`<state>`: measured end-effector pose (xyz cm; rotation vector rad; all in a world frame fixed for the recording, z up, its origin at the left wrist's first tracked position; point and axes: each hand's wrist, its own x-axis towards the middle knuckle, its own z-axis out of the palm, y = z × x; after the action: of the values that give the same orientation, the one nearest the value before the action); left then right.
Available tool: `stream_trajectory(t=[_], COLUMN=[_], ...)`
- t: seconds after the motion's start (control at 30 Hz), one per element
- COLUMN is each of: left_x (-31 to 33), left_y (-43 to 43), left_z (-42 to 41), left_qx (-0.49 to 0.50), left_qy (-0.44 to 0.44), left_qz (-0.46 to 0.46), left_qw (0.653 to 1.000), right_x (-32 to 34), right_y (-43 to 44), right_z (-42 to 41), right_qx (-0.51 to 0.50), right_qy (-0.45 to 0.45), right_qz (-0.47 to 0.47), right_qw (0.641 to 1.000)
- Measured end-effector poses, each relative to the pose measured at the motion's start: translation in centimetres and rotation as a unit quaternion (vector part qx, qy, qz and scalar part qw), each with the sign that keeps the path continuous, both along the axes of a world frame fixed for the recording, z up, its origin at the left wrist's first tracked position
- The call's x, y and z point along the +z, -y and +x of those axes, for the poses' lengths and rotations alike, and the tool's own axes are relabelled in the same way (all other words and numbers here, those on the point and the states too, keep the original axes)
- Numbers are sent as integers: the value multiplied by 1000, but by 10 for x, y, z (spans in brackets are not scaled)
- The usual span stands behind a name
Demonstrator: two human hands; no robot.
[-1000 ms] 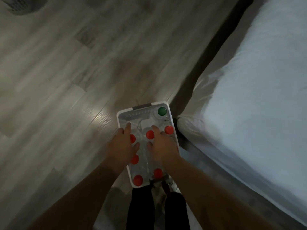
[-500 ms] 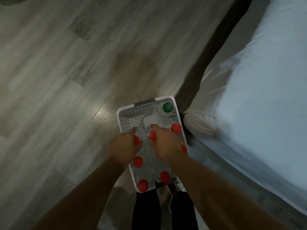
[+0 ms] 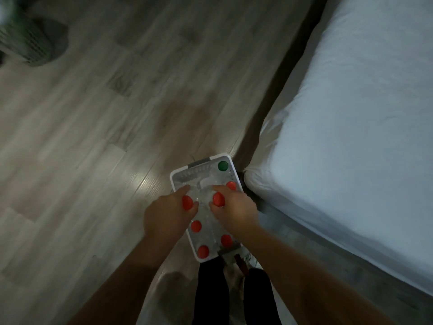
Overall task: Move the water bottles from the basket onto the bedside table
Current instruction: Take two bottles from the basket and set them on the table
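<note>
Bottles, all capped and upright, stood packed in the white basket (image 3: pixel 174 181) on the floor, seen from above mostly as lids. Six red caps showed, plus one green-capped bottle (image 3: pixel 222 166) in the far right corner; one far corner of the basket looked bare, though whether anything had left it could not be told. The left hand (image 3: pixel 168 214) was curled around the neck of a red-capped bottle (image 3: pixel 187 202) on the left side, fingers wrapped close below the cap. The right hand (image 3: pixel 234 207) was closed in the same way around its neighbour, a second red-capped bottle (image 3: pixel 218 199). Both bottles sat level with the others, so neither seemed lifted clear of the basket.

By that reading the task was barely begun, or at least far from done: two bottles were gripped and five more waited. Four of those had red caps, one just beyond the right hand and three nearer the person's legs (image 3: pixel 210 292).

Around the basket lay grey wood-look floor (image 3: pixel 105 137). A bed with a pale sheet (image 3: pixel 351 113) ran along the right, its corner just beside the basket. A green mesh object (image 3: pixel 25 45) sat far off at the upper left. No bedside table appeared anywhere in view, so the carry would likely need a turn toward it.
</note>
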<state>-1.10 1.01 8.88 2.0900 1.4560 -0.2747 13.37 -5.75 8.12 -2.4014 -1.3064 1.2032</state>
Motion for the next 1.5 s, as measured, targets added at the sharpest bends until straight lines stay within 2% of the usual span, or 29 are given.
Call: stream_trajectory(t=[0.23,0.33,0.57,0.7,0.83,0.93,1.1,1.3,1.5], left_x=[116,150,201,218,239,249,248,254,265], left_y=[42,70,153,202,268,322,408,491,539], left_z=[8,15,47,85,116,134,165,194,224], left_qx=[36,31,-21,-92,-152,-171,-180,-241,-305], left_qy=[76,109,200,204,267,296,300,307,317], left_qz=[19,7,-28,-20,-16,-25,-46,-88,-113], left_qw=[996,994,979,974,951,940,935,917,891], right_x=[101,143,211,235,254,264,263,268,271], right_y=[59,98,208,284,370,434,528,617,680], right_z=[6,13,44,68,82,90,101,104,106], right_qx=[-162,-200,-310,-354,-427,-471,-506,-569,-623], right_qy=[-49,-54,16,58,44,45,59,47,49], right_qz=[68,101,175,219,235,265,266,273,282], right_qw=[983,973,934,908,872,840,818,774,728])
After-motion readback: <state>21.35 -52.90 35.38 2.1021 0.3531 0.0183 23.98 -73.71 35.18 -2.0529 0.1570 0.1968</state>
